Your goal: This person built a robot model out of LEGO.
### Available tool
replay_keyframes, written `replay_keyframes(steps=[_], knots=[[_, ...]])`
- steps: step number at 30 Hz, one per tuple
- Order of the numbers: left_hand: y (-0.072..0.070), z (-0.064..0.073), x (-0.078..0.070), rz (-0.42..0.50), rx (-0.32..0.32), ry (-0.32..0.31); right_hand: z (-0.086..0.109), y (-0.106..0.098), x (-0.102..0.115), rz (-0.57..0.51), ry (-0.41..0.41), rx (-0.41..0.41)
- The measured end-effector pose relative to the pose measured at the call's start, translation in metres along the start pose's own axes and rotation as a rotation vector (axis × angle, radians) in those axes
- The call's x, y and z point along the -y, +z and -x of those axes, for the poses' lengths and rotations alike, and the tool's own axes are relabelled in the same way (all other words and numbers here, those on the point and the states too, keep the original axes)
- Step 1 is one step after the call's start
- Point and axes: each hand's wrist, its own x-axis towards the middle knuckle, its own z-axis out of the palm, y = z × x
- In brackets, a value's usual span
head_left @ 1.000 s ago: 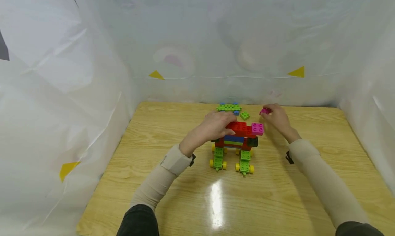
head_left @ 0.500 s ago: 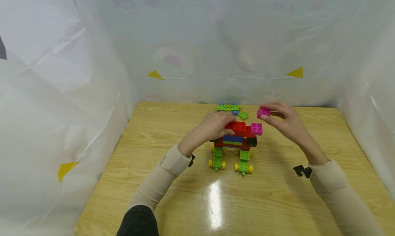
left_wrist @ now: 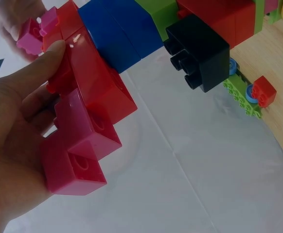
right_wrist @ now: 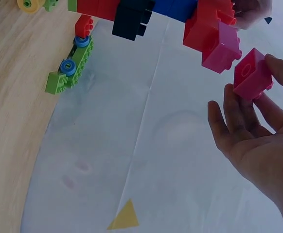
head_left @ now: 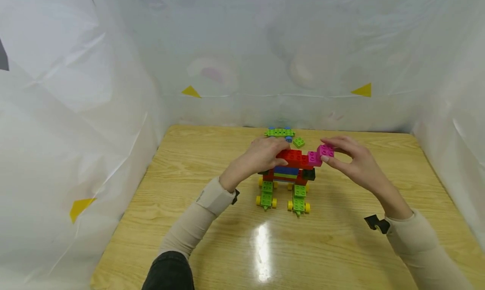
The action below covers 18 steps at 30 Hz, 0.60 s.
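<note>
A figure of toy building blocks stands on the table, its legs made of green wheeled bases [head_left: 267, 195] with yellow wheels. My left hand [head_left: 265, 154] grips the red bricks [head_left: 293, 157] along its top. In the left wrist view, stepped pink bricks [left_wrist: 85, 128] lie along that palm. A pink brick [head_left: 312, 158] is fixed at the figure's right end. My right hand [head_left: 354, 159] pinches a darker pink brick [head_left: 329, 150] close to it; the right wrist view shows a small gap between the held brick [right_wrist: 251, 75] and the fixed one. A black brick [head_left: 309, 174] juts from the side.
Behind the figure lie a green wheeled base [head_left: 279, 132] with blue wheels and a small green brick [head_left: 299, 142]. A red brick [left_wrist: 265, 91] shows beside that base in the left wrist view. Whitish sheeting [head_left: 242, 71] rises behind the wooden table [head_left: 204, 163].
My right hand has lifted the darker pink brick from the back of the table and brought it towards me, beside the figure's right end. The left hand has kept its hold.
</note>
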Motion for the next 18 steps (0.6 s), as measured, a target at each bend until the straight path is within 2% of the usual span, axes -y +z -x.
replay_keyframes(steps=[4,12,18], knots=[[0.0010,-0.0015,0.0001,-0.004,0.003,-0.004,0.0024,-0.0007,-0.0045,0.041,0.015,0.004],[0.0015,-0.0046,-0.0001,-0.007,0.012,-0.003,0.0020,-0.0015,-0.0096,0.120,-0.049,0.036],[0.0027,-0.0042,0.0002,-0.003,0.001,0.001,-0.0001,0.0005,-0.0093,0.069,-0.052,0.092]])
